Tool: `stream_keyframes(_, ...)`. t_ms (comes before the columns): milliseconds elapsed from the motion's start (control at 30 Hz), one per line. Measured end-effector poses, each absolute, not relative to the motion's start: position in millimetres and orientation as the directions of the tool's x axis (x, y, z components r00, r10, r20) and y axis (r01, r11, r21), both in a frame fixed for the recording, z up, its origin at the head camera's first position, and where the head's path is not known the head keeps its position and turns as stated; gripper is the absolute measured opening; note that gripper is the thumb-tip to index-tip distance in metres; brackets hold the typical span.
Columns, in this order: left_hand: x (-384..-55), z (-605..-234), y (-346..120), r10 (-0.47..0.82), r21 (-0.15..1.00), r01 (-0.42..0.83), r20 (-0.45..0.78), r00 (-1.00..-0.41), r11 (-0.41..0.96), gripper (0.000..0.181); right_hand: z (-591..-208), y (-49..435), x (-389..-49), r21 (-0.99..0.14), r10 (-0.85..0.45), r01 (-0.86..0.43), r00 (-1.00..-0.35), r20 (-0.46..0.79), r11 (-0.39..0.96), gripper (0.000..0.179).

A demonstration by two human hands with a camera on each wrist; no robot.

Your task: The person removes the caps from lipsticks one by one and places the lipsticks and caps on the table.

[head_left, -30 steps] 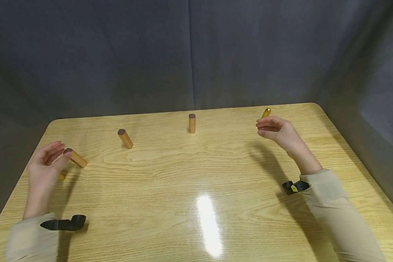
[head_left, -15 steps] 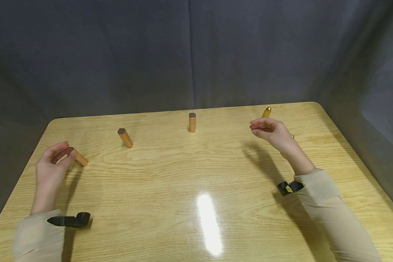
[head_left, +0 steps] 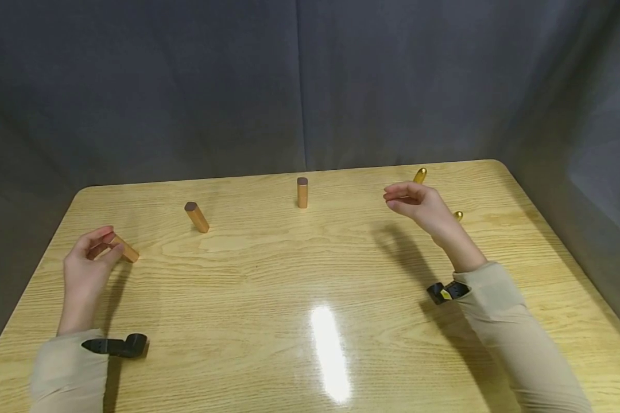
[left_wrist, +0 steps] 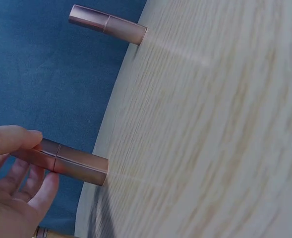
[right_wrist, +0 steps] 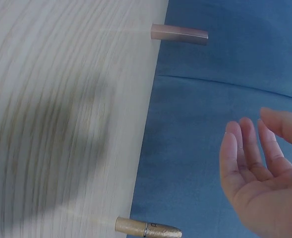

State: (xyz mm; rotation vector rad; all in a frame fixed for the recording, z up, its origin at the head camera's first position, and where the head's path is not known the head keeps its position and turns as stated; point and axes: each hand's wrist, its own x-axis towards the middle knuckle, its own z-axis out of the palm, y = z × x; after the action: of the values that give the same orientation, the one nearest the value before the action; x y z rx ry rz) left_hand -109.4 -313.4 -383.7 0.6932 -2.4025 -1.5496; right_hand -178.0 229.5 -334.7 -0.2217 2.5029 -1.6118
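Since a second ago the left hand (head_left: 86, 259) has shifted toward three o'clock and now pinches the copper tube (head_left: 128, 251) by its cap, at about nine o'clock on the table (head_left: 248, 287); the fingers hide that cap from above. The right hand (head_left: 422, 209), loosely curved and holding nothing, has drifted toward nine, exposing a gold tube's tip (head_left: 458, 215) at its four o'clock. The far gold tube (head_left: 420, 175), at its twelve, is partly hidden; another gold piece (left_wrist: 51, 233) is cut off by the left wrist view's bottom edge.
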Motion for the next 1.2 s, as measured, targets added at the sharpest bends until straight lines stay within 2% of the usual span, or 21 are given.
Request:
stream_keyframes(133,-110.8,-385.5,-311.5,-0.489,0.874,-0.29,-0.07,-0.87,0.39,0.044,-333.4,226.1,-178.2,-0.917,-0.215,-0.049,-0.976,-0.041,0.396,0.032)
stream_keyframes(400,-113.4,-384.6,-306.1,-0.514,0.868,-0.325,-0.096,-0.852,0.376,0.049,-328.3,218.6,-179.1,-0.926,-0.219,-0.051,-0.975,-0.034,0.374,0.032)
stream_keyframes(633,-112.7,-385.0,-301.5,-0.514,0.878,-0.312,-0.091,-0.853,0.363,0.038,-324.8,210.9,-180.0,-0.928,-0.228,-0.055,-0.973,-0.033,0.369,0.032)
stream_keyframes(800,-113.0,-384.7,-293.6,-0.47,0.897,-0.248,-0.052,-0.881,0.367,0.036,-322.0,206.2,-179.5,-0.924,-0.232,-0.059,-0.972,-0.033,0.379,0.033)
stream_keyframes(1033,-110.9,-378.7,-272.9,-0.343,0.898,-0.157,-0.007,-0.939,0.411,0.047,-318.7,197.8,-179.2,-0.922,-0.242,-0.07,-0.97,-0.027,0.381,0.032)
stream_keyframes(1200,-111.3,-374.2,-252.0,-0.244,0.905,-0.092,0.013,-0.97,0.416,0.048,-317.9,188.1,-180.9,-0.917,-0.259,-0.08,-0.965,-0.026,0.39,0.032)
